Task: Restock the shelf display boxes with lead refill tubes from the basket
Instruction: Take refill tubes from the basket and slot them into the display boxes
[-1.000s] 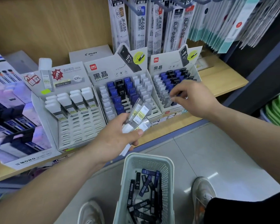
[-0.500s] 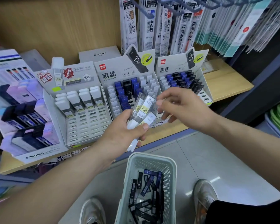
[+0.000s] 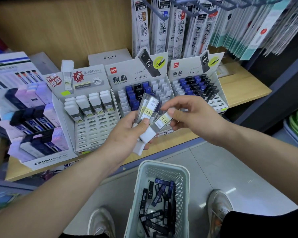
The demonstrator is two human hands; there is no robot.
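Our right hand (image 3: 193, 117) has left the right box (image 3: 220, 93), up and right of the basket (image 3: 186, 170), and come back above the basket, where it now pinches one tube (image 3: 163, 120) between thumb and fingers. Our left hand (image 3: 127, 133), also above the basket, grips the other tubes (image 3: 150, 107) in a fan. We judge the pinched tube goes next into the white-cap box (image 3: 93, 127), up-left of the basket, where many slots look vacant.

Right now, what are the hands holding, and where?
The left hand grips a fan of clear lead tubes near their white caps. The right hand pinches the far end of the lowest tube.
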